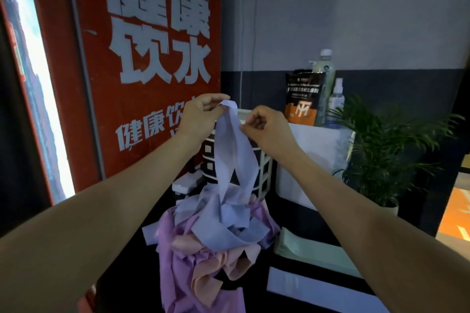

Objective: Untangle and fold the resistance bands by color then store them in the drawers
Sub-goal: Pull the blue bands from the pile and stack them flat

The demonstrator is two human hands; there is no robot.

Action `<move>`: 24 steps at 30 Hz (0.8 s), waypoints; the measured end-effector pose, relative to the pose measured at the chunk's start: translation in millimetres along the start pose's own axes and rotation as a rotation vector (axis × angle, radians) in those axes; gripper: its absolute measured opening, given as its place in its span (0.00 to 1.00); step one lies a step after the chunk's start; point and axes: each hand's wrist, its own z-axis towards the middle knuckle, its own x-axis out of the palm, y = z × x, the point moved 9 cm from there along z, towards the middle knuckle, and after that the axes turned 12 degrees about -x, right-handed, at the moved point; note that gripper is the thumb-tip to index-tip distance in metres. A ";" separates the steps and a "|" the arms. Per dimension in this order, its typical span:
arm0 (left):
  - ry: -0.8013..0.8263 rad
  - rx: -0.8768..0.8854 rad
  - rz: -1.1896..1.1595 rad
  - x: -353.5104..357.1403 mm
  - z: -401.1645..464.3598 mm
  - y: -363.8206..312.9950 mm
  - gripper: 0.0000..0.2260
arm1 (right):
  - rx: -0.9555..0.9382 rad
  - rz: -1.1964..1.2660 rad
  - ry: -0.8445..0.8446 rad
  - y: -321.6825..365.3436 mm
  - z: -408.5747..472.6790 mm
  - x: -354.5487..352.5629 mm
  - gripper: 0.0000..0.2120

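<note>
A pale lavender-blue band (230, 150) hangs as a long loop, lifted above a tangled heap of bands (203, 244) in blue, purple and peach on the dark tabletop. My left hand (201, 114) pinches the loop's top end. My right hand (267, 127) pinches its right edge just below. The band's lower part still runs into the heap. A flat folded blue band (312, 287) lies at the lower right, and a stack of folded pale green bands (305, 249) sits beside the heap.
A black-and-white lattice basket (264, 170) stands behind the heap, beside a white drawer unit (318, 160) topped with a powder pouch (302, 99) and bottles (325, 79). A potted palm (386, 147) is at right, a red sign panel (152, 58) at left.
</note>
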 end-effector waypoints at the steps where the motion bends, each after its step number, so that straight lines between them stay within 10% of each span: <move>1: -0.013 0.013 -0.014 -1.8 1.8 -4.4 0.11 | -0.012 0.026 -0.014 3.9 2.8 -2.0 0.05; 18: 0.235 -0.372 -0.341 31.9 -19.3 4.7 0.11 | 0.235 0.102 -0.215 -6.8 14.1 -26.0 0.05; 24: 0.323 -0.166 0.364 51.8 -39.6 33.1 0.19 | 0.356 0.268 -0.277 -12.8 2.3 -32.6 0.08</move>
